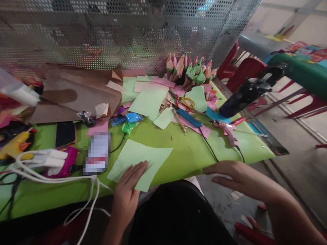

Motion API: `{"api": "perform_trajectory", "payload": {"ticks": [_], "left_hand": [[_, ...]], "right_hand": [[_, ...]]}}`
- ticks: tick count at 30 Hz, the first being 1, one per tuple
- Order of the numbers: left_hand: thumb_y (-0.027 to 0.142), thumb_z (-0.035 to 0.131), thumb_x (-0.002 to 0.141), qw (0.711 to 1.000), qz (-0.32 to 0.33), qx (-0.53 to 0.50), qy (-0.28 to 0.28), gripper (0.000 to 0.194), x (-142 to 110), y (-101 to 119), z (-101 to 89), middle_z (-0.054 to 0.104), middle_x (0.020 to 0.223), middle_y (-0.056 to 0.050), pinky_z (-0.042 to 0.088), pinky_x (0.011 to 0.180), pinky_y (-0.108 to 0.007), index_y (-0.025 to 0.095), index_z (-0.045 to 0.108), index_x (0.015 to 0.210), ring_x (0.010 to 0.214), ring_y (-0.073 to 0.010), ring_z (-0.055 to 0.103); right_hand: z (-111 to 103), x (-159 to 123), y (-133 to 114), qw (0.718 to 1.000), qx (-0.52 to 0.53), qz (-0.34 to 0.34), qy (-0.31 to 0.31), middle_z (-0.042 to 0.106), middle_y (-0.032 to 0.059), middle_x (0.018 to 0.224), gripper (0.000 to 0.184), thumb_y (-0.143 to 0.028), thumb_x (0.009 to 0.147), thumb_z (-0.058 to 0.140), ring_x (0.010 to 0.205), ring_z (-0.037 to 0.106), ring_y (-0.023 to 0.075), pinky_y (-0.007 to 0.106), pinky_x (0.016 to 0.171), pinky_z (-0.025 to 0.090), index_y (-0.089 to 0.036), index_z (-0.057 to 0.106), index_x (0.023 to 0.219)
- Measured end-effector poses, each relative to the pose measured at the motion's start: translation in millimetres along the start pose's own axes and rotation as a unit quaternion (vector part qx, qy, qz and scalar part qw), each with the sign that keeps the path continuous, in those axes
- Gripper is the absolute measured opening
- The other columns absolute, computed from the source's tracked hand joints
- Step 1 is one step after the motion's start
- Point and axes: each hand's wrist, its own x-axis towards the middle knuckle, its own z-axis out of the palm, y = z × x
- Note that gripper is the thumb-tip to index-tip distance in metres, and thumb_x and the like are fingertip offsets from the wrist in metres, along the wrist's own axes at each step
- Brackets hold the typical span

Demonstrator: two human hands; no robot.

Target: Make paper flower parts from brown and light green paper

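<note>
A lime-green counter [184, 156] runs across the view, with a perforated metal screen [107, 37] standing behind it and red chairs and another table off to the right. Along the far side lie overlapping pink and green paper pieces, a large brown paper [84, 88] and a cluster of cone-shaped paper flowers [189, 69].

At the near edge, just left of centre, one loose pale green sheet of paper [153, 158] lies on the counter. It is nearly square, so no clear long axis shows; it sits askew, stretching most from its near left corner to its far right one. The left hand [129, 182] is the nearer hand: open, palm down, fingers straight and together, resting on the near part of the sheet and pointing away and to the right. The right hand [228, 172] is well apart from the sheet, to its right, by the counter's near edge. It is open too, fingers stretched towards the left, with nothing visible in it.

A phone [97, 153] with a lit screen lies just left of the sheet. Beyond and to the right are scissors [190, 103], a blue-handled tool [189, 117] and a pink glue gun [230, 132].
</note>
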Motion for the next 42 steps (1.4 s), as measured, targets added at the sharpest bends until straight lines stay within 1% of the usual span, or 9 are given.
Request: {"api": "perform_trajectory", "payload": {"ticks": [4,9,14,16,19,22,25,36,42], "left_hand": [[-0.004,0.037,0.085,1.0,0.002,0.003,0.001,0.078,3,6,-1.0,0.063,0.142,0.003,0.043,0.118,-0.036,0.036,0.042,0.152,0.129,-0.0154,0.061],[-0.004,0.037,0.085,1.0,-0.005,0.018,-0.006,0.077,5,7,2.7,0.064,0.141,0.0,0.046,0.116,-0.039,0.035,0.043,0.152,0.128,-0.0168,0.062],[-0.005,0.037,0.078,0.998,-0.02,0.017,-0.053,0.082,14,10,14.1,0.063,0.142,-0.002,0.045,0.116,-0.045,0.032,0.045,0.15,0.129,-0.0191,0.061],[-0.006,0.038,0.074,0.997,-0.018,0.015,-0.072,0.085,18,13,19.4,0.063,0.143,-0.002,0.045,0.115,-0.046,0.031,0.045,0.15,0.131,-0.0198,0.059],[-0.007,0.041,0.072,0.995,-0.021,0.022,-0.095,0.086,23,20,26.3,0.062,0.143,-0.004,0.042,0.116,-0.048,0.028,0.046,0.15,0.134,-0.0214,0.056],[-0.006,0.045,0.075,0.992,-0.028,0.032,-0.118,0.081,26,27,29.9,0.061,0.144,-0.006,0.041,0.116,-0.05,0.026,0.047,0.149,0.136,-0.0233,0.054],[-0.002,0.049,0.079,0.989,-0.024,0.04,-0.138,0.076,26,32,30.3,0.061,0.145,-0.007,0.04,0.116,-0.05,0.026,0.047,0.148,0.136,-0.0243,0.053],[0.023,0.058,0.094,0.99,-0.071,0.086,-0.09,0.014,40,37,21.4,0.072,0.098,-0.006,0.053,0.082,-0.036,0.021,0.068,0.103,0.095,-0.0229,0.064],[0.028,0.054,0.096,0.975,-0.144,0.164,-0.036,0.017,48,30,28.6,0.064,0.073,-0.003,0.043,0.063,-0.03,0.021,0.06,0.081,0.072,-0.0198,0.061]], "right_hand": [[3,51,-1,0.99,-0.036,0.011,0.135,0.067,0.0065,0.137,0.041,-0.032,0.104,0.042,0.123,0.066,0.025,0.042,0.101,0.057,-0.029,0.058,0.142],[38,119,4,0.996,-0.053,-0.039,0.065,0.043,0.011,0.158,0.052,-0.031,0.1,0.052,0.147,0.04,0.0286,0.055,0.121,0.034,-0.023,0.046,0.151],[31,61,19,0.997,0.002,-0.073,-0.005,0.056,0.0085,0.149,0.042,-0.041,0.103,0.046,0.141,0.049,0.0267,0.053,0.119,0.038,-0.027,0.059,0.14],[17,24,26,0.997,0.047,-0.056,-0.026,0.074,0.0061,0.123,0.033,-0.044,0.102,0.047,0.115,0.07,0.0243,0.039,0.096,0.058,-0.029,0.074,0.115],[5,0,28,0.996,0.042,0.039,0.073,0.078,0.0042,0.088,0.028,-0.044,0.099,0.053,0.077,0.075,0.0211,0.03,0.065,0.06,-0.027,0.075,0.093],[13,19,18,0.98,0.0,0.018,0.199,0.076,0.0077,0.108,0.025,-0.041,0.095,0.061,0.096,0.074,0.0251,0.037,0.081,0.06,-0.027,0.069,0.113],[31,55,7,0.98,0.02,-0.071,0.185,0.068,0.01,0.132,0.036,-0.028,0.095,0.06,0.121,0.064,0.0269,0.044,0.098,0.055,-0.026,0.061,0.131],[56,86,13,0.979,0.064,-0.052,0.184,0.077,0.0069,0.097,0.018,-0.026,0.097,0.056,0.093,0.068,0.0243,0.041,0.084,0.055,-0.024,0.073,0.101],[57,93,5,0.978,0.046,-0.012,0.204,0.076,0.007,0.092,0.021,-0.032,0.1,0.053,0.087,0.066,0.0236,0.037,0.078,0.052,-0.023,0.072,0.097]]}}
